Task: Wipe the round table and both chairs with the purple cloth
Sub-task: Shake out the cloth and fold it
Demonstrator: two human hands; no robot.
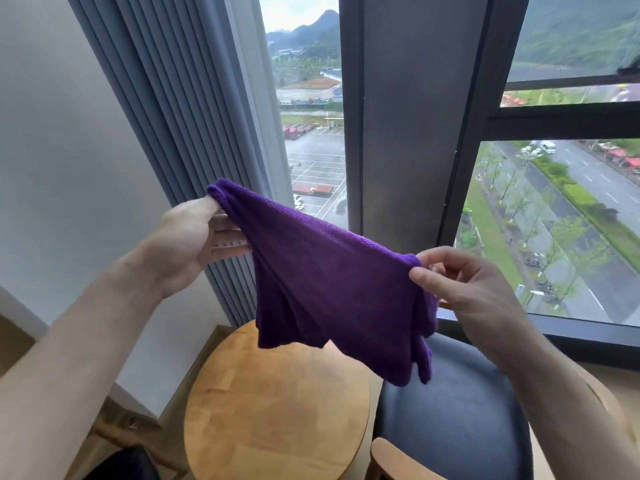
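Purple cloth (332, 289) stretched in the air between left hand (187, 242) and right hand (464, 289), each pinching a top corner — likely shaking it flat before wiping — above the round table (277, 410) and dark-seated chair (457, 417).

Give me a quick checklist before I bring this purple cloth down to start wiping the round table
1. Cloth held at both ends: ok. The left hand pinches one corner of the purple cloth and the right hand pinches the other.
2. Cloth folded into a pad: not ok. It hangs loose and bunched in the air.
3. Cloth off the surfaces: ok. It hangs above the round table, not touching it.
4. Tabletop free of items: ok on the visible part; the far edge is hidden behind the cloth.
5. Chairs located: the dark-seated chair is beside the table; a second chair cannot be told.
6. Cloth damp or dry: cannot tell.
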